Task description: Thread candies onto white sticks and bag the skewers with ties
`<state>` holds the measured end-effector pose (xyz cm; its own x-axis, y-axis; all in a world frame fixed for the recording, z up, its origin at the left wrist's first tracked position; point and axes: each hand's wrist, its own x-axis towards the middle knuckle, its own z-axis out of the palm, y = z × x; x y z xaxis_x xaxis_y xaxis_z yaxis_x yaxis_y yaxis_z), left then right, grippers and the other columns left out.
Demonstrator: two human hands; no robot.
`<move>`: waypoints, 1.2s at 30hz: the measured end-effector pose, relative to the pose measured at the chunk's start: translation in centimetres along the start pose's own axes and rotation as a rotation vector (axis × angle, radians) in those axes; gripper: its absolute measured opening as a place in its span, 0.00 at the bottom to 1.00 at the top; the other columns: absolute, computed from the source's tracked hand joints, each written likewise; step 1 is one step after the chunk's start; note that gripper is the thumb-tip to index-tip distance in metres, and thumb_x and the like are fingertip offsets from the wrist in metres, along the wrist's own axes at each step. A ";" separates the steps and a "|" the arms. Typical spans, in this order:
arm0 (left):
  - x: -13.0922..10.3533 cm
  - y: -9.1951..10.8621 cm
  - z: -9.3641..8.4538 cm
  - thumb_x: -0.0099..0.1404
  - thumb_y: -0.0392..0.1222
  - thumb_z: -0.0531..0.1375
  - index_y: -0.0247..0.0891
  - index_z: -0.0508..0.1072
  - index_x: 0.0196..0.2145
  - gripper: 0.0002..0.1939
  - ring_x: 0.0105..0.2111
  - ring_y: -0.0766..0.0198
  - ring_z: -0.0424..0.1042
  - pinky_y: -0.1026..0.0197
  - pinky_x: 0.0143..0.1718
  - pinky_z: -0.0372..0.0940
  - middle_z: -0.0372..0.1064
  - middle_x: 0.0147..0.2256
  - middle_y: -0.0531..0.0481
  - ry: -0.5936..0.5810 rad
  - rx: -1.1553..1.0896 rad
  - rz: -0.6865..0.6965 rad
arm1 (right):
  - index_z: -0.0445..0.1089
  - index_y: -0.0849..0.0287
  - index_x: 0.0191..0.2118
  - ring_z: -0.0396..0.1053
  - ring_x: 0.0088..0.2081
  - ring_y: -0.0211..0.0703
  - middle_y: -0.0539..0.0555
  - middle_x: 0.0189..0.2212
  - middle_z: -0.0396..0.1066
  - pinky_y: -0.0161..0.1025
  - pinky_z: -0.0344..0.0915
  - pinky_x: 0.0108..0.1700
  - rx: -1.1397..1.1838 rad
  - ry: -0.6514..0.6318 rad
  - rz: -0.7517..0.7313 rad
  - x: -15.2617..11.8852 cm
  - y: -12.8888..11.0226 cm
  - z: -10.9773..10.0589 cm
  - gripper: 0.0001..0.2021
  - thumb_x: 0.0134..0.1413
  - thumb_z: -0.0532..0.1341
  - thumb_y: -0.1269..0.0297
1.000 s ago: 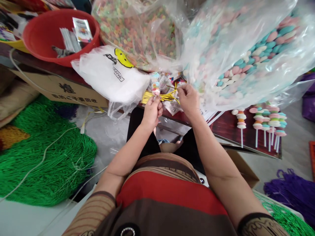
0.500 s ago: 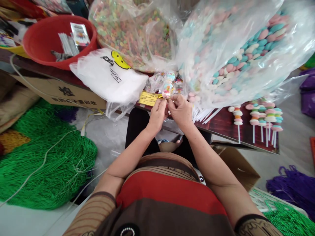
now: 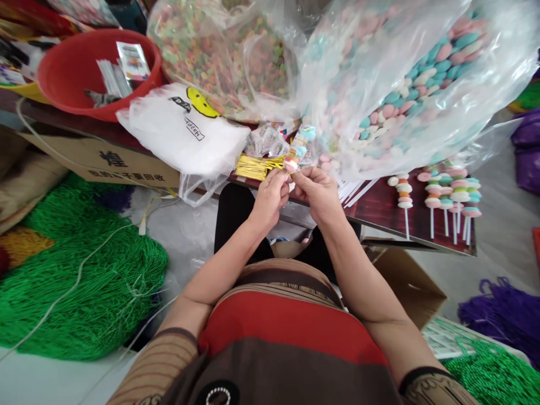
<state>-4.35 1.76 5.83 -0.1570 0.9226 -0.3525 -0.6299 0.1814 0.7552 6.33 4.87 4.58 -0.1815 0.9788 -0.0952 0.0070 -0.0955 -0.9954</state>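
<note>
Right hand [image 3: 316,191] has moved in beside the left hand [image 3: 270,197], both pinching a candy stick [image 3: 297,152] at its base; yellow ties [image 3: 252,167] lie just beyond the left.

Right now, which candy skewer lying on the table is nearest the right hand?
The leftmost skewer on the table, with an orange piece mid-stack. A gap separates it from the bunched skewers, farther from the right hand.
</note>
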 end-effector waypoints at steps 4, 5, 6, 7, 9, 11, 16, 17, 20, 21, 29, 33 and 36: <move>-0.5 0.3 -0.3 0.69 0.40 0.62 0.37 0.61 0.24 0.17 0.14 0.80 0.44 0.74 0.14 0.39 0.48 0.19 0.62 -0.095 0.017 -0.086 | 0.65 0.55 0.24 0.58 0.18 0.33 0.43 0.16 0.61 0.34 0.58 0.21 0.062 -0.012 0.001 -0.1 0.2 -0.5 0.24 0.45 0.74 0.41; -0.7 0.5 -0.4 0.68 0.40 0.62 0.37 0.61 0.24 0.17 0.14 0.80 0.44 0.74 0.14 0.39 0.49 0.19 0.62 -0.124 0.021 -0.123 | 0.66 0.55 0.24 0.61 0.20 0.34 0.44 0.18 0.64 0.34 0.62 0.24 0.063 -0.022 -0.015 -0.2 0.3 -0.7 0.25 0.44 0.74 0.41; -0.9 0.7 -0.6 0.68 0.39 0.62 0.37 0.61 0.23 0.18 0.14 0.80 0.44 0.74 0.14 0.39 0.50 0.19 0.61 -0.155 0.023 -0.164 | 0.67 0.55 0.25 0.66 0.23 0.36 0.46 0.20 0.68 0.36 0.67 0.27 0.067 -0.038 -0.033 -0.3 0.2 -1.0 0.24 0.44 0.74 0.40; -1.1 1.0 -0.7 0.67 0.39 0.62 0.37 0.61 0.23 0.18 0.13 0.81 0.44 0.75 0.14 0.38 0.51 0.19 0.61 -0.189 0.025 -0.211 | 0.69 0.54 0.26 0.70 0.27 0.38 0.47 0.24 0.72 0.38 0.71 0.32 0.074 -0.057 -0.052 -0.5 0.1 -1.3 0.23 0.43 0.74 0.40; -1.6 1.5 -0.9 0.68 0.38 0.60 0.36 0.62 0.22 0.18 0.12 0.81 0.43 0.75 0.13 0.38 0.51 0.19 0.60 -0.274 0.029 -0.315 | 0.74 0.53 0.31 0.75 0.35 0.42 0.49 0.30 0.76 0.42 0.74 0.41 0.089 -0.108 -0.076 -0.8 -0.1 -2.0 0.22 0.42 0.75 0.41; -1.9 1.9 -0.8 0.71 0.38 0.57 0.36 0.62 0.21 0.19 0.11 0.81 0.41 0.74 0.12 0.39 0.47 0.17 0.62 -0.352 0.025 -0.421 | 0.76 0.52 0.35 0.76 0.40 0.46 0.51 0.33 0.78 0.45 0.75 0.44 0.100 -0.167 -0.075 -0.9 -0.3 -2.6 0.22 0.41 0.76 0.42; -2.2 1.8 -0.3 0.74 0.44 0.56 0.37 0.60 0.21 0.22 0.10 0.79 0.42 0.73 0.12 0.42 0.41 0.15 0.64 -0.385 -0.060 -0.533 | 0.76 0.54 0.29 0.77 0.38 0.47 0.52 0.31 0.78 0.46 0.76 0.43 0.170 -0.238 0.011 -0.8 0.2 -2.9 0.21 0.43 0.74 0.41; -2.2 1.6 -0.1 0.74 0.45 0.57 0.37 0.61 0.22 0.22 0.10 0.79 0.42 0.73 0.12 0.43 0.42 0.15 0.64 -0.370 -0.075 -0.521 | 0.75 0.54 0.28 0.76 0.35 0.45 0.51 0.30 0.77 0.46 0.75 0.41 0.195 -0.195 0.021 -0.7 0.5 -2.7 0.21 0.41 0.75 0.41; -2.0 0.7 0.3 0.72 0.49 0.60 0.37 0.62 0.24 0.22 0.11 0.79 0.44 0.73 0.13 0.43 0.44 0.16 0.63 -0.282 -0.083 -0.417 | 0.72 0.54 0.25 0.71 0.29 0.40 0.48 0.25 0.74 0.42 0.73 0.39 0.228 -0.019 -0.002 -0.7 1.3 -1.7 0.20 0.40 0.76 0.45; -1.9 0.3 0.4 0.72 0.51 0.61 0.37 0.63 0.25 0.21 0.11 0.79 0.45 0.73 0.13 0.43 0.45 0.16 0.63 -0.240 -0.073 -0.360 | 0.71 0.54 0.24 0.70 0.28 0.38 0.47 0.24 0.72 0.41 0.72 0.38 0.215 0.029 -0.022 -0.8 1.5 -1.3 0.19 0.42 0.75 0.46; -0.6 -2.2 -1.0 0.66 0.48 0.68 0.39 0.67 0.26 0.18 0.18 0.75 0.57 0.70 0.21 0.53 0.58 0.20 0.59 -0.064 0.227 0.089 | 0.68 0.54 0.30 0.69 0.31 0.40 0.49 0.28 0.72 0.39 0.69 0.38 -0.212 0.281 -0.220 -1.6 2.0 -0.3 0.14 0.59 0.64 0.50; -0.4 -0.4 -0.7 0.64 0.39 0.70 0.42 0.76 0.38 0.07 0.39 0.67 0.76 0.68 0.40 0.67 0.73 0.33 0.54 -0.091 0.128 0.095 | 0.68 0.53 0.31 0.73 0.37 0.45 0.53 0.34 0.76 0.45 0.70 0.46 -0.548 0.281 -0.464 -2.3 0.8 -1.1 0.09 0.63 0.61 0.58; -0.6 1.9 0.4 0.69 0.42 0.64 0.42 0.77 0.44 0.06 0.42 0.61 0.78 0.64 0.39 0.69 0.74 0.34 0.51 -0.131 -0.006 0.005 | 0.68 0.52 0.32 0.74 0.40 0.47 0.54 0.36 0.77 0.47 0.70 0.47 -0.619 0.214 -0.555 -2.8 0.1 -1.2 0.09 0.65 0.59 0.60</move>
<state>-5.20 1.71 7.70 -0.0597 0.9601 -0.2730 -0.6338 0.1748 0.7535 8.06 2.34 4.78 -0.1283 0.8737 0.4692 0.5184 0.4625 -0.7193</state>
